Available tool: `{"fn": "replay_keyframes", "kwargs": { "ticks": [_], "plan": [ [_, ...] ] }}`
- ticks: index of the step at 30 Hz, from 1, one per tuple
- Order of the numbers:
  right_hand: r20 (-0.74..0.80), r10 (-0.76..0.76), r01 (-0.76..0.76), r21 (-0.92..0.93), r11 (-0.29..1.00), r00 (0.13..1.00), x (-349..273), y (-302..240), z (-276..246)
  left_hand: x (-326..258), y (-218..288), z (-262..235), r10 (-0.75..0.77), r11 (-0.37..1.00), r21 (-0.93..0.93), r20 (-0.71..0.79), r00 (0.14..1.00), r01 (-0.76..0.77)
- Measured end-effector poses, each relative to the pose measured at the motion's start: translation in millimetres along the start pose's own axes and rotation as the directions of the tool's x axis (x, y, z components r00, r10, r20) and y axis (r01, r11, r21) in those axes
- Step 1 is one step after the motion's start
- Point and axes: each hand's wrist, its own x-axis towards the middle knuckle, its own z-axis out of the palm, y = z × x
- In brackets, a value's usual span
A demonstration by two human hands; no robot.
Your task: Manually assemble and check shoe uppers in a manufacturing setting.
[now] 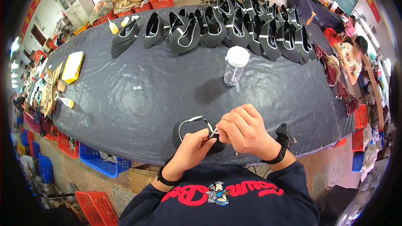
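Note:
A black shoe upper with a pale grey rim (188, 128) lies at the near edge of the dark table (138, 96). My left hand (193, 147) grips its near side. My right hand (244, 130) pinches a thin pale strip at the upper's edge, right beside the left fingers. Both wrists wear black bands.
A clear plastic bottle with a white cap (235, 65) stands mid-table. Rows of black uppers (251, 25) line the far side, with a flat stack (124, 37) at far left. A yellow packet (72, 66) lies left. Other people sit at the far and right edges. Blue and red crates (98, 163) sit below.

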Motion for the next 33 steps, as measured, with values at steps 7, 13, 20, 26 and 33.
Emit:
{"fn": "replay_keyframes", "kwargs": {
  "ticks": [7, 13, 20, 26, 33],
  "plan": [
    [0.109, 0.109, -0.107, -0.023, 0.994, 0.988, 1, 18, 15, -6, 6, 1, -0.052, 0.996, -0.077, 0.023, 0.998, 0.054],
    [0.099, 0.1, -0.097, -0.039, 0.995, 0.99, -6, 19, 27, -9, -2, 3, -0.019, 0.97, -0.242, -0.031, 0.999, 0.011],
    [0.112, 0.484, -0.477, 0.455, 0.752, 0.868, -19, 5, 14, -9, -10, 5, -0.053, 0.947, -0.32, -0.214, 0.975, -0.019],
    [0.215, 0.501, -0.514, 0.617, 0.596, 0.838, -41, -3, 12, -6, -16, 7, -0.14, 0.828, -0.561, -0.21, 0.968, -0.002],
    [0.093, 0.528, -0.49, 0.533, 0.69, 0.844, -53, -5, 21, -6, -20, 6, -0.117, 0.829, -0.558, -0.094, 0.989, 0.045]
  ]
}}
